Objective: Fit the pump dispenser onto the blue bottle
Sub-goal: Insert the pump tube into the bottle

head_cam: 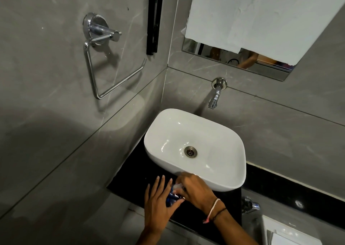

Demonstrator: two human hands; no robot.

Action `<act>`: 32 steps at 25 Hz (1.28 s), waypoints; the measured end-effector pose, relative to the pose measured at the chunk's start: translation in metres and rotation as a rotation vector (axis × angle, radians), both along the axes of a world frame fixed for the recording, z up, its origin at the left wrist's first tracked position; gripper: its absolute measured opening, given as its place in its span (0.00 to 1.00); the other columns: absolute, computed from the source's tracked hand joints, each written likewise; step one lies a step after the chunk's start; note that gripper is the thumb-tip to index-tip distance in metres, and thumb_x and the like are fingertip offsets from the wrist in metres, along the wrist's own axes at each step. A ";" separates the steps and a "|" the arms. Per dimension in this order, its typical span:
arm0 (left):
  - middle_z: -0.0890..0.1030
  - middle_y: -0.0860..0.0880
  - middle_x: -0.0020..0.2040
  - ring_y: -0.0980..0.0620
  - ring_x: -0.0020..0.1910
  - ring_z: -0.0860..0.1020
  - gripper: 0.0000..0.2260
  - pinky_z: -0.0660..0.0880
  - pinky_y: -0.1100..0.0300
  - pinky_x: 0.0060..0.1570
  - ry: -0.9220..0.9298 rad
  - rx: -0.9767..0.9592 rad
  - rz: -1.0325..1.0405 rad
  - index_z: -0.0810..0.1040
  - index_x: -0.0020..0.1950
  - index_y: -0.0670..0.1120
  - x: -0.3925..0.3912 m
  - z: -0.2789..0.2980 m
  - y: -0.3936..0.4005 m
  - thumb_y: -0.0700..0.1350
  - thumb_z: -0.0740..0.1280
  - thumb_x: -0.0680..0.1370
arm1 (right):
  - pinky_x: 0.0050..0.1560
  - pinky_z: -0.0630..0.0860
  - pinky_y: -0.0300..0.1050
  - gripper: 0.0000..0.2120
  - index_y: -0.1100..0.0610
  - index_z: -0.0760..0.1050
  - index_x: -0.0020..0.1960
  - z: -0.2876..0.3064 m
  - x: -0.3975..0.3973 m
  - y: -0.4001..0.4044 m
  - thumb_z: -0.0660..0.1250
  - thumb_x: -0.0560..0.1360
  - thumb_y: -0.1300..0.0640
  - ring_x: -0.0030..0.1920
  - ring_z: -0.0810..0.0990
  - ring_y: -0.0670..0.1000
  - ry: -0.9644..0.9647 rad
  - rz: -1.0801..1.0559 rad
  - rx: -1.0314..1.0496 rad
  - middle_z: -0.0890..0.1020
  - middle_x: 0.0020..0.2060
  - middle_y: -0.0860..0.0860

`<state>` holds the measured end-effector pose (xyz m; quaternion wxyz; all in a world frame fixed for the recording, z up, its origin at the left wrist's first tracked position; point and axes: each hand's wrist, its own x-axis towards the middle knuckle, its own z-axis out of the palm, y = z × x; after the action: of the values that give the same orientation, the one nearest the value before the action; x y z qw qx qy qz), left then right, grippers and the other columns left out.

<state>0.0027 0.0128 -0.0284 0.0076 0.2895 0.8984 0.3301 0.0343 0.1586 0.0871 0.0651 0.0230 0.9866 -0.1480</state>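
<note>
The blue bottle (172, 198) stands on the black counter (130, 179) in front of the basin, mostly hidden between my hands. My left hand (158, 201) rests against its left side, thumb under it, fingers stretched out straight. My right hand (196, 190) covers the bottle's top, its fingers closed around the white pump dispenser (177, 186), of which only a small pale part shows. Whether the pump sits fully on the neck is hidden.
A white basin (224, 181) sits right behind the hands, a wall tap (214, 99) above it. A chrome ring holder (112, 76) hangs on the left wall. A second tap (250, 205) and a white fixture (280, 231) are at the lower right.
</note>
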 end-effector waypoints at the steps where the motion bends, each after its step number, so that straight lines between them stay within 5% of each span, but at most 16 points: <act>1: 0.78 0.45 0.69 0.44 0.70 0.72 0.36 0.59 0.48 0.70 -0.004 -0.007 0.003 0.77 0.68 0.49 0.000 0.000 0.000 0.72 0.59 0.71 | 0.56 0.79 0.50 0.09 0.59 0.80 0.56 0.002 -0.001 0.000 0.69 0.78 0.57 0.58 0.81 0.58 -0.004 0.036 -0.003 0.79 0.65 0.55; 13: 0.78 0.45 0.68 0.45 0.70 0.73 0.35 0.60 0.47 0.70 -0.014 0.000 0.027 0.80 0.64 0.48 0.000 -0.004 0.000 0.72 0.60 0.70 | 0.46 0.79 0.53 0.03 0.62 0.80 0.45 0.004 -0.015 -0.004 0.68 0.73 0.67 0.47 0.82 0.59 -0.074 0.129 0.052 0.81 0.49 0.58; 16: 0.78 0.46 0.68 0.45 0.69 0.73 0.32 0.56 0.50 0.71 -0.022 0.000 0.016 0.82 0.62 0.49 0.000 -0.005 0.000 0.71 0.60 0.70 | 0.53 0.80 0.53 0.12 0.60 0.80 0.54 -0.008 -0.014 -0.008 0.72 0.76 0.52 0.54 0.82 0.60 -0.076 0.036 0.058 0.81 0.58 0.56; 19: 0.78 0.47 0.68 0.45 0.70 0.73 0.30 0.59 0.48 0.70 -0.022 0.004 0.006 0.82 0.61 0.51 -0.001 -0.008 -0.001 0.70 0.61 0.70 | 0.51 0.80 0.50 0.24 0.56 0.79 0.54 -0.014 -0.008 -0.002 0.70 0.73 0.36 0.53 0.82 0.55 -0.011 -0.089 0.035 0.83 0.54 0.52; 22: 0.78 0.47 0.68 0.46 0.70 0.73 0.30 0.61 0.46 0.68 -0.024 -0.007 0.001 0.81 0.64 0.50 -0.003 -0.009 -0.001 0.67 0.62 0.70 | 0.57 0.80 0.48 0.20 0.48 0.80 0.60 -0.018 0.005 0.006 0.77 0.70 0.45 0.56 0.81 0.48 -0.009 -0.114 -0.284 0.83 0.56 0.47; 26: 0.78 0.48 0.69 0.47 0.70 0.72 0.32 0.60 0.46 0.69 -0.019 -0.007 -0.010 0.77 0.68 0.52 -0.004 -0.011 -0.002 0.69 0.62 0.70 | 0.48 0.80 0.42 0.11 0.46 0.81 0.42 -0.028 0.022 0.011 0.82 0.67 0.54 0.44 0.81 0.44 0.087 -0.294 -0.455 0.84 0.42 0.45; 30: 0.77 0.48 0.69 0.48 0.70 0.72 0.32 0.60 0.48 0.69 -0.018 -0.006 -0.024 0.75 0.69 0.53 -0.005 -0.012 -0.002 0.69 0.61 0.71 | 0.57 0.81 0.40 0.25 0.53 0.81 0.61 -0.035 0.026 0.011 0.83 0.66 0.57 0.54 0.82 0.46 0.118 -0.347 -0.539 0.85 0.54 0.47; 32: 0.78 0.48 0.69 0.48 0.70 0.72 0.33 0.60 0.48 0.69 -0.021 -0.011 -0.026 0.75 0.70 0.53 -0.004 -0.012 -0.002 0.70 0.61 0.71 | 0.58 0.82 0.47 0.19 0.55 0.83 0.57 -0.040 0.026 0.008 0.82 0.67 0.61 0.54 0.83 0.47 0.151 -0.373 -0.597 0.85 0.54 0.48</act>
<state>-0.0017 0.0112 -0.0402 0.0232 0.2976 0.8963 0.3280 0.0603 0.1670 0.0467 -0.0322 0.1719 0.8807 -0.4402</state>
